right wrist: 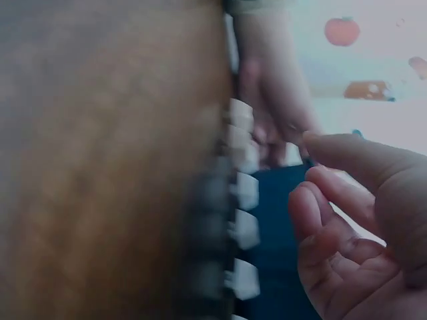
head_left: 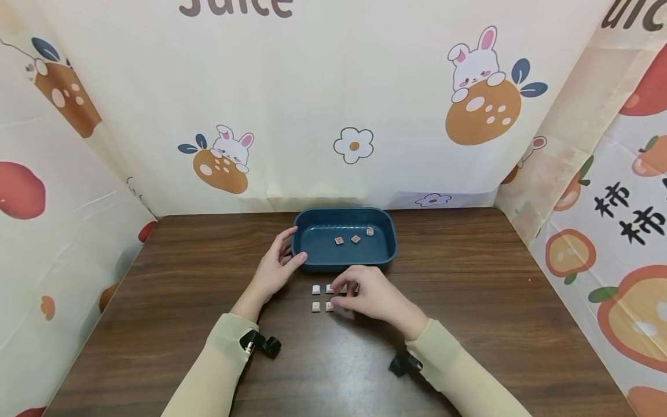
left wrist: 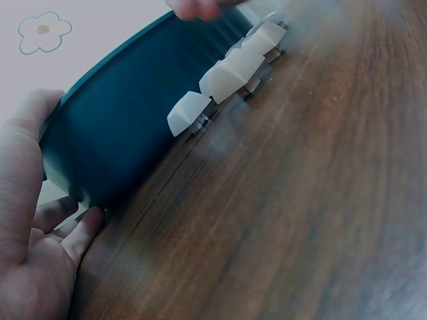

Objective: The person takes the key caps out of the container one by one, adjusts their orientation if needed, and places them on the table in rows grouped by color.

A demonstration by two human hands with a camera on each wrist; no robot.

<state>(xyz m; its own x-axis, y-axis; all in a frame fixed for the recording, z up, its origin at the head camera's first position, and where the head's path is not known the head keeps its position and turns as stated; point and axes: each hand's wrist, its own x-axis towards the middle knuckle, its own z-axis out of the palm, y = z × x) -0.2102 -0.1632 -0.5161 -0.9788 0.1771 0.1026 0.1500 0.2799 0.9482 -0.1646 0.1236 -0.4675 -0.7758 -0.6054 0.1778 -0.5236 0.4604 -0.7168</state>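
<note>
My left hand (head_left: pixel 276 270) grips the left end of a dark blue tray (head_left: pixel 346 268), thumb at the rim and fingers along its outer side. Three small keycaps (head_left: pixel 339 240) lie apart inside the tray. On the table before it, light keycaps (head_left: pixel 315 307) stand in two rows; the hand hides some of them. My right hand (head_left: pixel 372 292) hovers over these rows with bent fingers, thumb and forefinger close beside a keycap (head_left: pixel 329 307). In the right wrist view a gap shows between its fingertips. The left wrist view shows keycaps (left wrist: pixel 233 73) standing along the tray's front wall.
The brown wooden table (head_left: pixel 208 278) ends at a printed cloth (head_left: pixel 312 104) behind the tray. More printed cloth hangs at the left and right sides. Small black wrist cameras (head_left: pixel 263 344) sit on both sleeves.
</note>
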